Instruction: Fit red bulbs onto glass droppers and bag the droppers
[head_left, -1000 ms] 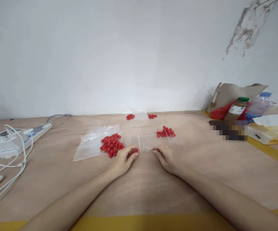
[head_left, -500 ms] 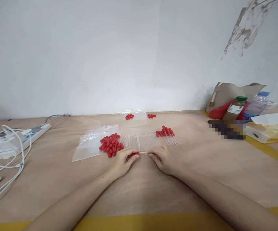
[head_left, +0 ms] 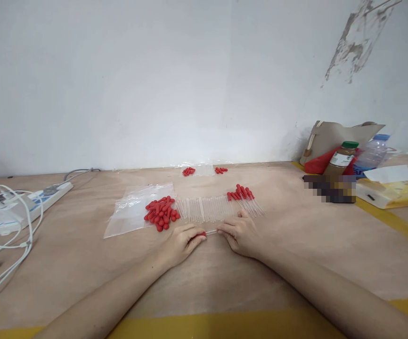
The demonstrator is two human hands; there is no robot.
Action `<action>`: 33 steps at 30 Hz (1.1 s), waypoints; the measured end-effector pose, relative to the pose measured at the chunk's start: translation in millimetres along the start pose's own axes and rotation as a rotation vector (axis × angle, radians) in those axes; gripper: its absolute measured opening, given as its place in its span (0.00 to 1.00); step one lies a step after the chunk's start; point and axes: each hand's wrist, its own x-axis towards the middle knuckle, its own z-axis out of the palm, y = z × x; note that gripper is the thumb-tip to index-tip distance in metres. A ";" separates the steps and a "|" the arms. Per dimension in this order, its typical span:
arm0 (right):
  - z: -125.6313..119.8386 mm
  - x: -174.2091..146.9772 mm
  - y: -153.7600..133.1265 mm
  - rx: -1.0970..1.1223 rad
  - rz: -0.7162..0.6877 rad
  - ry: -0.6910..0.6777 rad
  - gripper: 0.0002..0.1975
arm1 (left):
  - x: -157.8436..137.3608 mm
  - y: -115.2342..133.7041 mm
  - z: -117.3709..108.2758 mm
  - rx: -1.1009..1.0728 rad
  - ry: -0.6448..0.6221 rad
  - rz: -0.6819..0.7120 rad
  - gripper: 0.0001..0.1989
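Note:
My left hand (head_left: pixel 184 242) is closed around a red rubber dropper bulb (head_left: pixel 203 233), whose end shows at the fingertips. A thin clear dropper tube (head_left: pixel 211 231) runs from the bulb to my right hand (head_left: pixel 241 234), which pinches its far end. Just beyond my hands lies a row of clear dropper tubes (head_left: pixel 204 208) side by side. At the row's right rest several droppers with red bulbs (head_left: pixel 241 192) fitted. A heap of loose red bulbs (head_left: pixel 160 213) sits to the left, partly on a clear plastic bag (head_left: pixel 126 214).
Two small groups of red bulbs (head_left: pixel 189 172) lie near the wall. At left are a power strip (head_left: pixel 53 197) and white cables (head_left: pixel 30 226). A green-capped bottle (head_left: pixel 343 157), a clear bottle (head_left: pixel 375 153), a beige bag (head_left: pixel 326 136) and a yellow packet (head_left: pixel 398 190) stand at right.
Both hands have come slightly nearer to me with the bulb and tube. The tube now slants a little, and less of the red bulb shows in my left hand.

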 end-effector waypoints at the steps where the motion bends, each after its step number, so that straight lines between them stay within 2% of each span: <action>1: -0.9 0.0 -1.8 0.007 0.005 -0.007 0.10 | -0.5 -0.3 0.4 0.010 -0.005 0.005 0.09; 9: -6.3 3.9 -14.2 0.077 0.075 -0.091 0.11 | -2.5 0.4 -0.3 0.030 -0.046 0.032 0.08; 16: 2.0 2.8 -15.5 0.096 0.078 -0.093 0.11 | -0.9 1.7 -1.9 0.007 -0.079 0.043 0.08; 20: 1.4 3.7 -11.1 0.031 0.050 -0.083 0.12 | 2.3 -2.2 -2.8 0.004 -0.044 0.021 0.07; 26: -15.1 2.9 -11.8 -0.128 -0.058 -0.046 0.10 | 0.2 -6.9 -2.3 0.047 0.053 0.068 0.09; 28: -19.9 2.3 -6.4 -0.128 0.029 -0.011 0.11 | -2.2 -5.4 -2.0 0.060 0.109 -0.006 0.18; 29: -22.4 2.7 -0.5 -0.110 0.117 0.021 0.11 | -3.2 -4.4 -2.0 0.063 0.125 -0.051 0.22; 31: -28.5 4.7 17.6 -0.042 0.380 0.098 0.12 | -4.1 -2.2 -2.4 0.053 0.120 -0.108 0.25; 33: -35.3 8.0 40.1 0.037 0.696 0.138 0.13 | -3.8 -0.6 -2.9 0.034 0.078 -0.120 0.23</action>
